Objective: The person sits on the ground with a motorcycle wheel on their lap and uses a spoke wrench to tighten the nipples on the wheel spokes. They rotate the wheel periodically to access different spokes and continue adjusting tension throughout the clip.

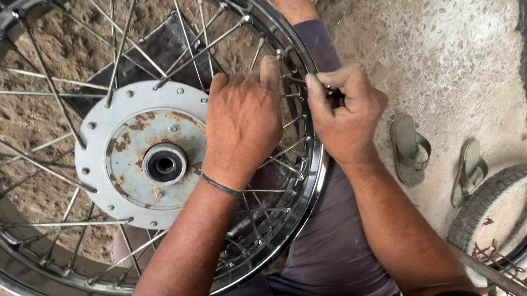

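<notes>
Chrome spoked motorcycle wheel rim with a rusty grey hub (pixel 153 156) propped on the lap over the dirt floor, filling the left. Heavy and rigid, slick at the rim; best held by thin steel spokes (pixel 204 47). Left hand (pixel 243 121) spread across spokes near the right rim. Right hand (pixel 344 114) just beside, pinched shut on a small nipple tool (pixel 329 91) at the rim.

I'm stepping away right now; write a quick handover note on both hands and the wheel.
Left hand: palm down on the spokes, fingertips near the rim.
Right hand: pinching a small part at a spoke end just inside the rim; what the part is cannot be told.
Wheel lies flat across the lap, rusty hub facing up.
Done: spokes laced from hub to rim.
Left: cannot tell how many spoke ends remain.
Nearby: sandals, tyre on the floor.
</notes>
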